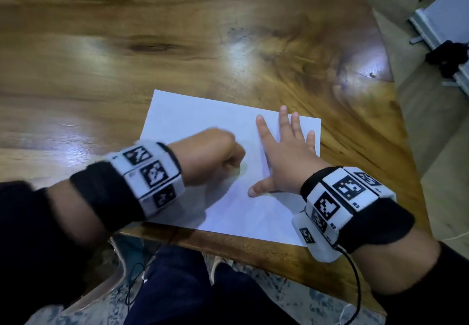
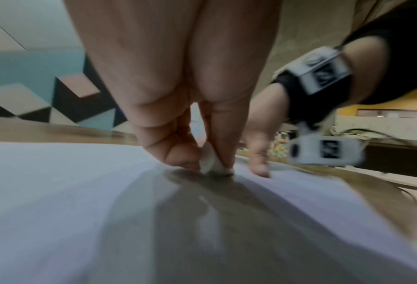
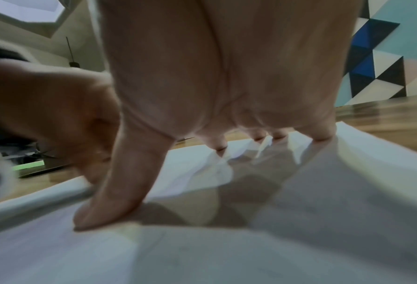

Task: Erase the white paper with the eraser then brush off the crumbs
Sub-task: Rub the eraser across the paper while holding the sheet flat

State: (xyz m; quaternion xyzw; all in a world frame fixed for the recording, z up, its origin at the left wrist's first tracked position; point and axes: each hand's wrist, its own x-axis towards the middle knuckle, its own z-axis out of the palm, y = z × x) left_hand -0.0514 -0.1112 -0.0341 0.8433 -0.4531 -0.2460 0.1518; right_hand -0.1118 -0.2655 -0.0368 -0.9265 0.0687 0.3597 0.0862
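A white sheet of paper (image 1: 193,119) lies near the front edge of the wooden table (image 1: 127,45). My left hand (image 1: 215,154) is curled over the sheet's middle and pinches a small white eraser (image 2: 211,162) between thumb and fingers, its lower edge on the paper (image 2: 57,192). In the head view the eraser is hidden under the fist, which is motion-blurred. My right hand (image 1: 286,152) lies flat on the right part of the sheet, fingers spread, pressing it down. The right wrist view shows the right thumb and fingertips (image 3: 323,134) on the paper (image 3: 275,249).
The table's right edge runs diagonally close to the paper, with floor beyond. A white appliance with black cables (image 1: 441,27) stands on the floor at the far right. Faint dark specks (image 1: 237,31) mark the wood beyond the sheet. My lap sits under the table's front edge.
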